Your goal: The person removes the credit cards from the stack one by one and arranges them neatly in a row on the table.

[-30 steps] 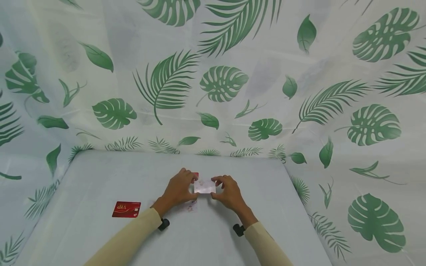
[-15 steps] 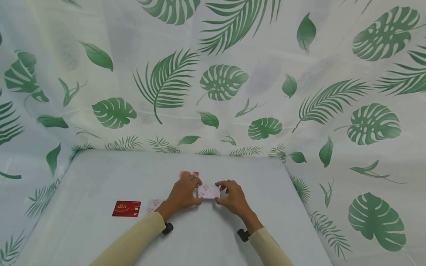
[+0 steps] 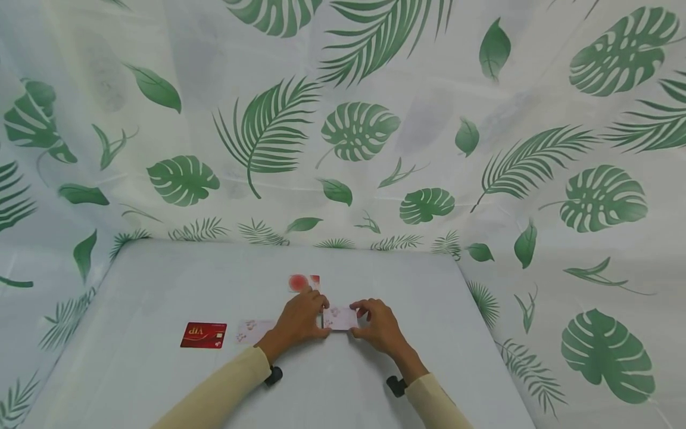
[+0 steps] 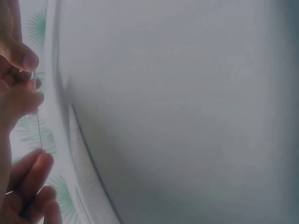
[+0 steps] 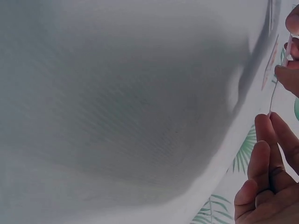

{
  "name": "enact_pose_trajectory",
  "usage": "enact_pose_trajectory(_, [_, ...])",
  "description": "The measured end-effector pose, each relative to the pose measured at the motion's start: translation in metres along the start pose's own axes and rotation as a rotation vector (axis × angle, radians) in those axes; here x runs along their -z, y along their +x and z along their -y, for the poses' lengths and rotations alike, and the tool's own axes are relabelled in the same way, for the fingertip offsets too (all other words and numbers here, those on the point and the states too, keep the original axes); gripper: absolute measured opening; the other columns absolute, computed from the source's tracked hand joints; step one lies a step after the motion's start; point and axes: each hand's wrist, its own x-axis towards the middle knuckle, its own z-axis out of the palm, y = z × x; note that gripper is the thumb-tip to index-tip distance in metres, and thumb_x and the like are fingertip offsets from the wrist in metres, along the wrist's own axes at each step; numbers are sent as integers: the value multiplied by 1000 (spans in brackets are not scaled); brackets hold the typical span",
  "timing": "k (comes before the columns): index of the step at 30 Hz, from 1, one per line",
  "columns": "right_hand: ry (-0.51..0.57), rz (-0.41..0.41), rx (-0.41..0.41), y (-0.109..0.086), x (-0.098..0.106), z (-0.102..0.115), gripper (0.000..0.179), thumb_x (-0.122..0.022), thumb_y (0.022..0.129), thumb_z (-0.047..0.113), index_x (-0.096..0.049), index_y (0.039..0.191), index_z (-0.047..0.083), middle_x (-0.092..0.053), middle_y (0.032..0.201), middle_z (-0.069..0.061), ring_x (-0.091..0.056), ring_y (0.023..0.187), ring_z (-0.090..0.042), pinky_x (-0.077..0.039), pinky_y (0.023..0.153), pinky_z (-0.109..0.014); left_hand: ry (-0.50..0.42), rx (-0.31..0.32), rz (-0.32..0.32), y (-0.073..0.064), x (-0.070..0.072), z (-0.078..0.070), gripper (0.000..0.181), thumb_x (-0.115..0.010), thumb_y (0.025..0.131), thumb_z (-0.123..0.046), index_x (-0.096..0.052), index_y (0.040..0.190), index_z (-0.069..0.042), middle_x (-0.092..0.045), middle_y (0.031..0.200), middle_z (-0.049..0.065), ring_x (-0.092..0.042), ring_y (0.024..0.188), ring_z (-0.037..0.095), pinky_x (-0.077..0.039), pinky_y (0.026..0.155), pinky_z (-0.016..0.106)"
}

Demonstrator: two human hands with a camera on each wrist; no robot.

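A pale pink card point(image 3: 340, 319) with a small flower print is held between both hands above the white table. My left hand point(image 3: 298, 318) pinches its left edge between thumb and fingertips, while my right hand point(image 3: 378, 325) pinches the right edge the same way. Seen from the left wrist, the card point(image 4: 39, 130) is a thin line, edge-on; the right wrist view likewise shows the card point(image 5: 274, 93) nearly edge-on. A similar flower-print card point(image 3: 253, 331) lies flat, partly hidden by the left hand. Behind the left fingers lies a card with a red circle point(image 3: 298, 283).
A red card marked VIP point(image 3: 203, 335) lies on the table point(image 3: 134, 369), left of the flower-print card. Behind and beside the table hang white sheets point(image 3: 364, 179) with green leaf prints. Both wrists wear small black devices point(image 3: 396, 386).
Both hands have moved toward the person and slightly right with the pink card between them. More of the red-circle card and the flower-print card on the table now shows.
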Motion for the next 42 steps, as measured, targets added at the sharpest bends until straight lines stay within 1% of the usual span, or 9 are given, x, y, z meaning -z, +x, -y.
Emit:
enact_pose_trajectory(6, [-9,10,-10,-3,-2,-4,47,-95,78,20,-76,121,20,-67,95,5,-53,89,-12,-43,76,-28,2,17,49,-2,-4,-4,48,-91,78,-49,-74,109,-16,-67,94,-4,-49,88,12,-48,69,23])
enact_pose_trajectory(11, [-14,23,-12,-6,-4,-7,47,-95,78,19,-76,120,19,-67,94,7,-53,90,-12,-44,77,-29,4,16,69,-4,-7,-5,49,-92,78,-50,-74,108,-16,-66,92,-5,-49,87,11,-48,70,23])
enact_pose_trajectory(16, [-14,31,-22,-7,-7,-8,47,-96,78,19,-76,120,19,-67,96,6,-53,91,-13,-45,78,-29,29,3,67,-6,-10,-4,49,-92,77,-51,-74,107,-17,-65,91,-6,-48,87,10,-46,70,22])
enact_pose_trajectory(27, [-27,32,-16,-9,-8,-7,46,-97,76,19,-78,117,18,-66,95,6,-54,89,-13,-45,76,-28,83,3,98,-6,-10,-6,51,-92,76,-56,-76,107,-19,-67,97,-3,-48,89,13,-46,71,24])
enact_pose_trajectory(32, [-27,34,-20,-10,-8,-7,45,-98,74,18,-79,114,17,-66,94,4,-53,87,-13,-44,75,-27,86,7,108,-6,-9,-6,52,-93,75,-56,-77,109,-19,-68,99,-2,-48,90,14,-47,72,25])
enact_pose_trajectory(37, [-31,28,-5,-9,-9,-7,46,-99,72,18,-80,114,16,-66,94,4,-53,86,-13,-44,74,-27,78,18,119,-6,-7,-7,54,-93,75,-57,-77,110,-19,-69,100,-2,-48,90,14,-46,73,25])
enact_pose_trajectory(40, [-29,23,-6,-9,-8,-7,47,-99,72,20,-79,114,17,-67,95,3,-54,86,-13,-44,75,-27,72,12,117,-7,-8,-6,55,-92,75,-58,-77,111,-19,-69,101,-2,-47,90,14,-46,73,25])
enact_pose_trajectory(42, [-30,18,-4,-9,-8,-7,48,-99,73,22,-79,116,17,-67,95,3,-54,86,-13,-44,74,-27,68,-1,106,-7,-8,-4,56,-92,75,-59,-77,111,-19,-69,102,-2,-49,91,14,-47,73,26])
